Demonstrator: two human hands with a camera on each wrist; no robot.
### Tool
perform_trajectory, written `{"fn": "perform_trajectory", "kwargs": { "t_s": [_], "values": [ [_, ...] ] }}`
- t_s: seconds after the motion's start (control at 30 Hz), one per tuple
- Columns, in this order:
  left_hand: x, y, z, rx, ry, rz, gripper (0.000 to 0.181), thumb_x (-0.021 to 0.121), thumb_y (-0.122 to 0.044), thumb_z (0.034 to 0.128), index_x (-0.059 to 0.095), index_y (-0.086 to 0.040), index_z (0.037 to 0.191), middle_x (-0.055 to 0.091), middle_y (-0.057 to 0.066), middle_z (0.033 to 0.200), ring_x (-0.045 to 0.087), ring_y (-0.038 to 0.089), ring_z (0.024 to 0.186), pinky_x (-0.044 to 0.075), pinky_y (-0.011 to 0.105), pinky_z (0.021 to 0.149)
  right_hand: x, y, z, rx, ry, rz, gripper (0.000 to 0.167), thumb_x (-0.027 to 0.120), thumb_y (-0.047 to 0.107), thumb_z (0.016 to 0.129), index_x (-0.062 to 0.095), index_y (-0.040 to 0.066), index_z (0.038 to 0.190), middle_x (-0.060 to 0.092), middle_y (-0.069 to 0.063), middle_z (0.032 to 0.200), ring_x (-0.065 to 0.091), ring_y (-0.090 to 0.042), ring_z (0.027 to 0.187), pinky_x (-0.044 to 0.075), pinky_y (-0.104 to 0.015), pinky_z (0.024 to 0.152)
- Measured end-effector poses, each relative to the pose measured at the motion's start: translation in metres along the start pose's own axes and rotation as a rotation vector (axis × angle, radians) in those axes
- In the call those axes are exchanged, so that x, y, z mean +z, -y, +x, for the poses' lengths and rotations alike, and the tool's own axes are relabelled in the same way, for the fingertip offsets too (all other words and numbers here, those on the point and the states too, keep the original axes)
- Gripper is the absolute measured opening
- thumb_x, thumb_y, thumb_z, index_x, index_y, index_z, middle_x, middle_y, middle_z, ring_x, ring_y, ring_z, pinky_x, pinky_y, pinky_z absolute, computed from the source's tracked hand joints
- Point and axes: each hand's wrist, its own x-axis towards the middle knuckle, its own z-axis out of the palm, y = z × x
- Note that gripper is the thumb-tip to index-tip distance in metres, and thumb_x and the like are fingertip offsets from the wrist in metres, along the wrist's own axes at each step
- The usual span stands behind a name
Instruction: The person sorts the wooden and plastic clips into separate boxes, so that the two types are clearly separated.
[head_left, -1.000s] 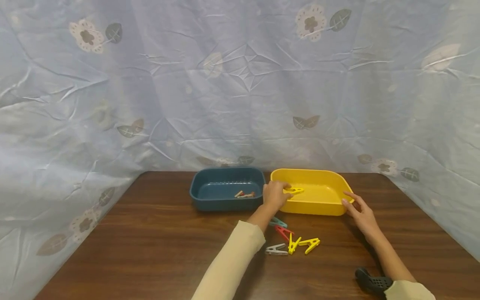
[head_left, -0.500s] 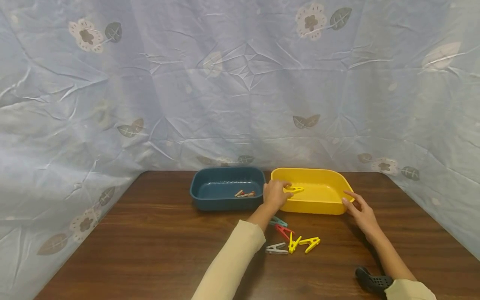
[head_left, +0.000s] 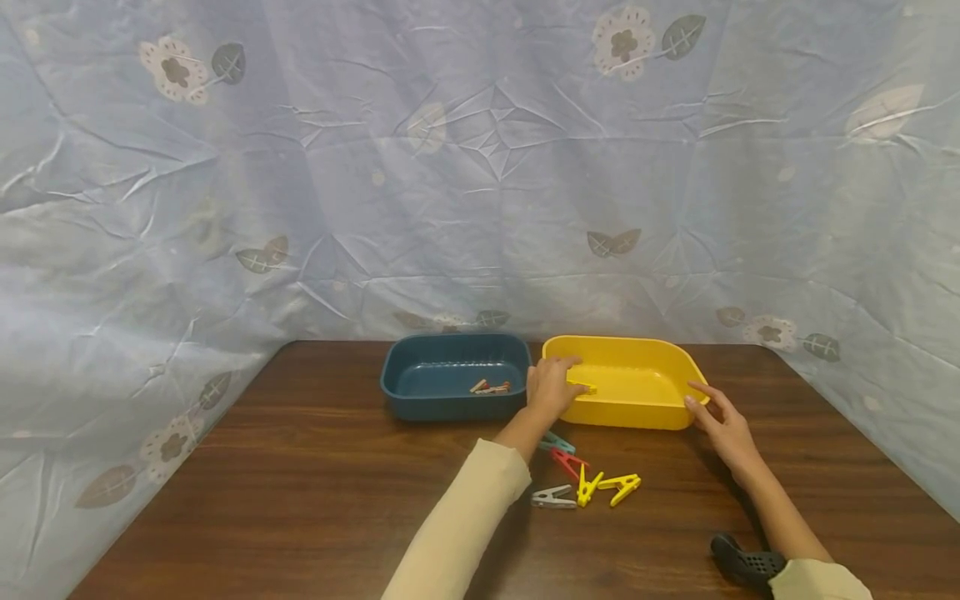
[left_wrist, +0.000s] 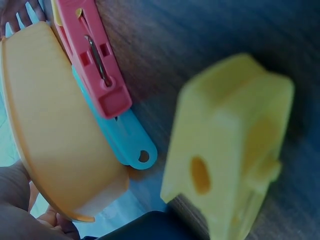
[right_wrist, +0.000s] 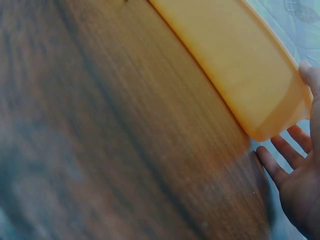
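In the head view my left hand (head_left: 549, 390) is at the left end of the yellow bin (head_left: 630, 415), thumb and forefinger apart. A yellow clip (head_left: 591, 389) shows low in the bin beside the thumb, partly hidden by the hand. My right hand (head_left: 726, 433) touches the bin's right front corner; in the right wrist view its thumb rests at the rim and its fingers spread below. In front of the bin lie a blue clip (head_left: 558, 443), a red clip (head_left: 568, 462), a grey clip (head_left: 553, 497) and two yellow clips (head_left: 587, 487) (head_left: 621, 487).
A dark blue bin (head_left: 442, 408) with several small clips (head_left: 491, 388) inside stands left of the yellow one. A black object (head_left: 746, 562) lies beside the right forearm. Patterned cloth (head_left: 480, 208) hangs behind the wooden table (head_left: 315, 500).
The yellow clip at my left hand has moved down and slightly left, and less of it shows. The left forefinger has lifted a little from it. My right hand stays at the bin corner.
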Motion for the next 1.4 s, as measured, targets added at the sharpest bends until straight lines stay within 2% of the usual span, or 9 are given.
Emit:
{"fn": "perform_trajectory", "kwargs": {
  "t_s": [0.13, 0.27, 0.4, 0.5, 0.8, 0.97, 1.1, 1.3, 1.4],
  "values": [
    [-0.002, 0.002, 0.000, 0.034, 0.027, -0.001, 0.044, 0.071, -0.040, 0.0782, 0.062, -0.029, 0.120, 0.060, -0.007, 0.112, 0.052, 0.013, 0.096, 0.032, 0.023, 0.066, 0.000, 0.000, -0.001, 0.002, 0.001, 0.001, 0.053, 0.048, 0.032, 0.096, 0.036, 0.000, 0.137, 0.050, -0.007, 0.107, 0.052, 0.006, 0.088, 0.045, -0.013, 0.074],
    [-0.009, 0.006, -0.001, 0.106, 0.062, -0.048, 0.040, 0.067, -0.039, 0.0820, 0.063, -0.026, 0.120, 0.061, -0.006, 0.114, 0.054, 0.014, 0.099, 0.037, 0.025, 0.073, 0.001, 0.000, -0.001, 0.001, 0.002, 0.011, 0.053, 0.048, 0.031, 0.096, 0.036, -0.001, 0.137, 0.051, -0.007, 0.106, 0.052, 0.006, 0.087, 0.046, -0.014, 0.074],
    [-0.021, 0.009, -0.003, 0.196, 0.065, -0.179, 0.038, 0.065, -0.034, 0.0846, 0.063, -0.019, 0.119, 0.060, -0.002, 0.117, 0.053, 0.017, 0.107, 0.042, 0.030, 0.087, 0.001, 0.000, 0.000, -0.007, 0.000, 0.026, 0.053, 0.048, 0.031, 0.096, 0.036, -0.002, 0.136, 0.048, -0.015, 0.112, 0.052, 0.007, 0.088, 0.046, -0.015, 0.076],
    [-0.030, 0.014, -0.009, 0.260, 0.067, -0.294, 0.036, 0.065, -0.029, 0.0855, 0.064, -0.015, 0.118, 0.059, 0.001, 0.117, 0.051, 0.019, 0.110, 0.042, 0.031, 0.090, 0.001, 0.001, 0.000, -0.008, 0.003, 0.031, 0.053, 0.047, 0.031, 0.097, 0.035, -0.002, 0.137, 0.044, -0.021, 0.119, 0.050, 0.009, 0.089, 0.046, -0.015, 0.076],
    [-0.049, 0.032, -0.042, 0.356, 0.124, -0.552, 0.031, 0.067, -0.023, 0.0846, 0.066, -0.010, 0.112, 0.061, 0.002, 0.110, 0.055, 0.019, 0.094, 0.046, 0.018, 0.069, 0.001, 0.001, 0.000, -0.016, 0.005, 0.033, 0.052, 0.047, 0.030, 0.097, 0.035, -0.001, 0.137, 0.042, -0.021, 0.123, 0.049, 0.009, 0.090, 0.045, -0.014, 0.076],
    [-0.056, 0.046, -0.065, 0.329, 0.128, -0.635, 0.030, 0.068, -0.022, 0.0842, 0.067, -0.010, 0.112, 0.060, 0.000, 0.107, 0.052, 0.014, 0.090, 0.046, 0.021, 0.069, 0.000, 0.001, 0.000, -0.011, 0.012, 0.034, 0.052, 0.047, 0.029, 0.097, 0.034, -0.001, 0.137, 0.043, -0.020, 0.120, 0.050, 0.009, 0.089, 0.045, -0.013, 0.076],
    [-0.056, 0.059, -0.080, 0.280, 0.129, -0.676, 0.029, 0.069, -0.023, 0.0837, 0.067, -0.011, 0.110, 0.060, -0.004, 0.107, 0.053, 0.020, 0.098, 0.046, 0.024, 0.072, 0.000, 0.000, -0.001, -0.009, 0.010, 0.034, 0.052, 0.047, 0.029, 0.097, 0.035, 0.000, 0.138, 0.044, -0.017, 0.118, 0.051, 0.009, 0.089, 0.046, -0.014, 0.076],
    [-0.052, 0.082, -0.093, 0.247, 0.107, -0.664, 0.028, 0.071, -0.023, 0.0818, 0.069, -0.010, 0.106, 0.062, 0.000, 0.104, 0.055, 0.023, 0.097, 0.046, 0.025, 0.072, 0.000, -0.001, -0.001, -0.002, 0.010, 0.036, 0.052, 0.049, 0.029, 0.096, 0.035, -0.001, 0.137, 0.049, -0.003, 0.109, 0.052, 0.008, 0.088, 0.046, -0.016, 0.076],
    [-0.047, 0.094, -0.096, 0.253, 0.136, -0.640, 0.028, 0.071, -0.022, 0.0814, 0.069, -0.010, 0.106, 0.062, 0.000, 0.104, 0.054, 0.019, 0.096, 0.047, 0.027, 0.074, 0.000, -0.001, -0.001, 0.000, 0.006, 0.021, 0.052, 0.049, 0.029, 0.096, 0.036, 0.000, 0.137, 0.050, 0.003, 0.104, 0.053, 0.008, 0.087, 0.046, -0.015, 0.075]
  ]
}}
